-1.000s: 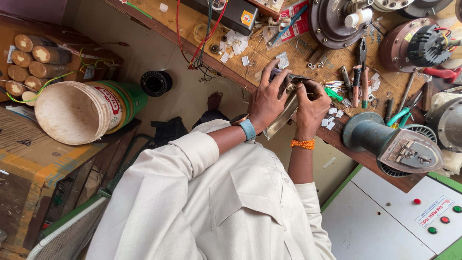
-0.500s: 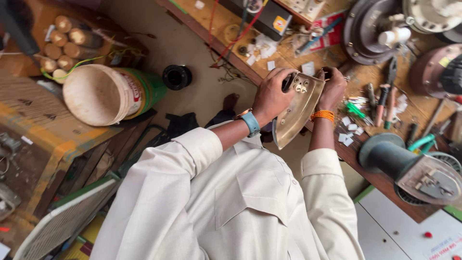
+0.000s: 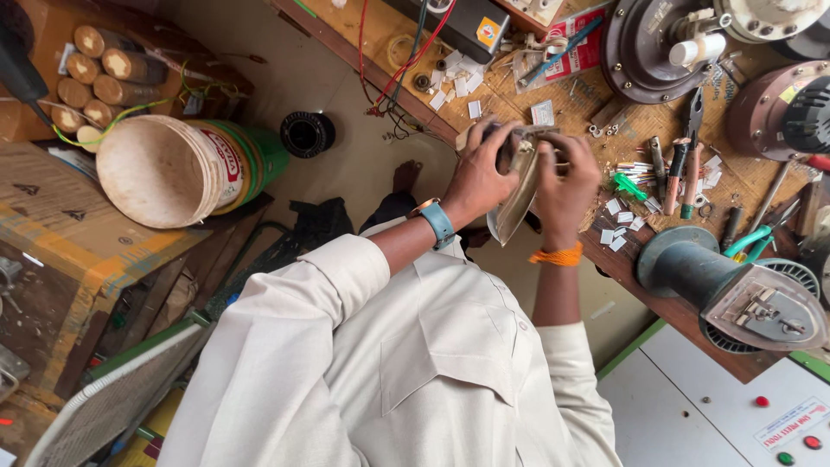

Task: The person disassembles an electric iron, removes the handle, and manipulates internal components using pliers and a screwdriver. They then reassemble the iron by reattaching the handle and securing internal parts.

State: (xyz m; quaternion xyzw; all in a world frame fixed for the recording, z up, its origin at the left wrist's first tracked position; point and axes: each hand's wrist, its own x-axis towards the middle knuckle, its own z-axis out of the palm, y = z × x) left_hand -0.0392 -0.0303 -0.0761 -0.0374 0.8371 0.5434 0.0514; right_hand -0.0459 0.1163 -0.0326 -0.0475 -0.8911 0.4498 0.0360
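Gripping iron soleplate (image 3: 517, 203) in left hand (image 3: 478, 177) and right hand (image 3: 564, 186) (over workbench (image 3: 596, 104) edge), floor open below

The iron soleplate (image 3: 517, 201) is a flat metal piece, pointed in shape, with a shiny pale underside. It stands on edge, tilted, held in the air over the near edge of the worktop (image 3: 596, 117). The left hand (image 3: 481, 177) and the right hand (image 3: 566, 183) grip its upper part from both sides.
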